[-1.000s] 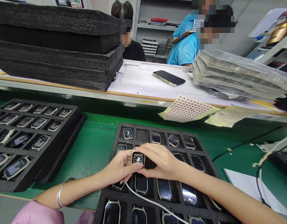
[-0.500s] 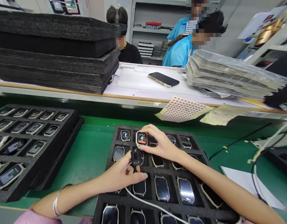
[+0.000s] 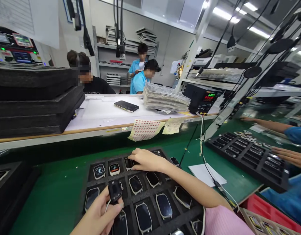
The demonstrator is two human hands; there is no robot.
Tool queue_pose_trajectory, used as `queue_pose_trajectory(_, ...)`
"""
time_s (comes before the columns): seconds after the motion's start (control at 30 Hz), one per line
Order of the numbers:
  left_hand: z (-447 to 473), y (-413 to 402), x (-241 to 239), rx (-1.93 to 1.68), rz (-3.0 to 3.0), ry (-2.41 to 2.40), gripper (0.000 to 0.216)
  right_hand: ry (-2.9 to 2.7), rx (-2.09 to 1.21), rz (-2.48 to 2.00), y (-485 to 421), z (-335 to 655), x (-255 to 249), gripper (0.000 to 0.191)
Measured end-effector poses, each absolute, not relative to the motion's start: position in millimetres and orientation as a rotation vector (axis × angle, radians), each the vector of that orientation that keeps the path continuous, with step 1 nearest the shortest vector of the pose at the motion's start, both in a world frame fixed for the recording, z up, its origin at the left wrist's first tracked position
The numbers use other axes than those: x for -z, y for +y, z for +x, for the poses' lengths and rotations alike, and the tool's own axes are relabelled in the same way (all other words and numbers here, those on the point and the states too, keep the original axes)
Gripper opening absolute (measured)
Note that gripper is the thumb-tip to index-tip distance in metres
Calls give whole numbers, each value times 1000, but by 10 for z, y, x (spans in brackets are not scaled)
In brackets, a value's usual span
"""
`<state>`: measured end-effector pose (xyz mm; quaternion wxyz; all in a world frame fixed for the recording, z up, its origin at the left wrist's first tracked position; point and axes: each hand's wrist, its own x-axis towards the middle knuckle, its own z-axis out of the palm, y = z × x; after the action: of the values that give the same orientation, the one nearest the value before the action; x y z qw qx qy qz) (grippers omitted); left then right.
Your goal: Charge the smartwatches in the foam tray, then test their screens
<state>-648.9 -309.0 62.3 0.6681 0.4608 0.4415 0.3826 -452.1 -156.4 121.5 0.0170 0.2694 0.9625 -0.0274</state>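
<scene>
My left hand point(image 3: 100, 206) is closed on a small black square charger point(image 3: 115, 190) with a white cable, held over the black foam tray point(image 3: 85, 183). My right hand point(image 3: 145, 160) reaches across to the tray's back row, its thumb and fingertips pinching the edge of a dark-screened smartwatch point(image 3: 128, 163) in its slot. To the left of that watch lies a smartwatch with an orange bar on its lit screen point(image 3: 114, 169). A second lit watch point(image 3: 99, 171) occupies the back left slot. Dark-screened watch bodies point(image 3: 143, 217) fill several other slots.
Stacked black foam trays point(image 3: 30, 107) and a phone point(image 3: 126, 106) sit on the shelf ahead, beside a power supply point(image 3: 201, 98). Cables point(image 3: 201, 137) hang to the right. Another person's hand point(image 3: 291, 157) is at a separate tray point(image 3: 253, 166). White paper point(image 3: 207, 174) lies nearby.
The orange-bar watch has left my right hand and now rests in its slot. My right hand has shifted right to the neighbouring watch. The camera view has swung up and right.
</scene>
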Motion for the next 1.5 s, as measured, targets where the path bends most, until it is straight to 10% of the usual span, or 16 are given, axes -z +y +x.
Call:
queue_pose_trajectory(0.77,-6486,-2793,-808,-899,950,828,29,3266,926,902,-1916,-4667,-1386,48)
queue_pose_trajectory(1.5,-6538,-2868,-777,-1141,953,858,21,3556,276,558,-2174,-4925,-1070,32)
